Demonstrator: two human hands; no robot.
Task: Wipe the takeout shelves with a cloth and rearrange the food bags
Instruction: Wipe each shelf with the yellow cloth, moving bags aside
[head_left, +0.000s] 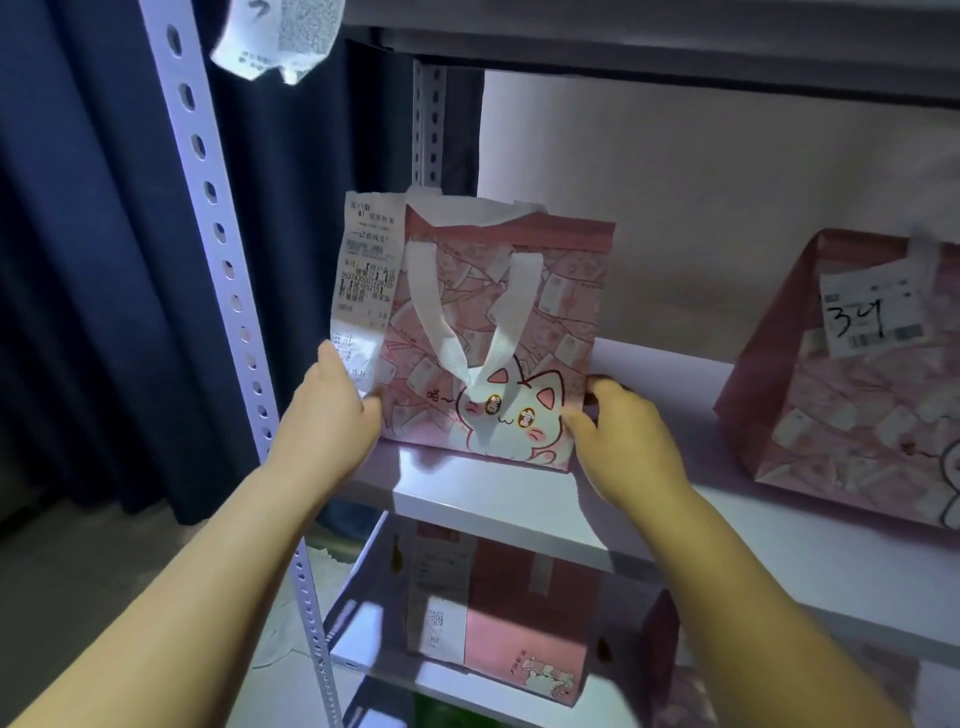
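Pale metal shelving with a perforated upright (228, 291) fills the view, with a dark blue curtain (78, 260) hanging beside its left side. The white middle shelf (519, 499) carries two bags. A pink cat bag (493, 322) stands upright at the shelf's left end, near the front edge; whether its base rests on the board or sits just above it cannot be told. A second pink bag (852, 415) stands well apart toward the right end, with a white label (867, 317) marked "34" on its front. On the shelf below sits a pink-and-white bag (498, 613).

The left hand (332, 410) grips the cat bag's lower left edge, thumb laid over the bottom of a long receipt (363, 280) fixed along that side. The right hand (628, 441) grips the lower right corner, thumb on the front and fingers curled behind. The bag's white handles (436, 312) droop down its front. Another crumpled receipt (275, 36) hangs at the top left.
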